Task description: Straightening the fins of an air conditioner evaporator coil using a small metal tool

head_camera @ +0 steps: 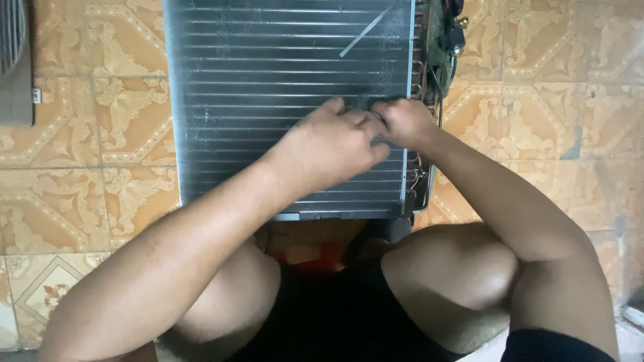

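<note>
Both the left hand (332,144) and the right hand (402,122) are pressed together on the finned coil (268,80). What each grip clasps cannot be told, being hidden by fingers. Copper tubing (419,177) is seen alongside, over the tiled floor (100,134).

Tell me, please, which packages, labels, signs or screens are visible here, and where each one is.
Small white tag: on the right edge of the grey grille at the far left, rectangular, too small to tell more.
No packages, signs or screens show on the finned coil or the tiled floor.
</note>
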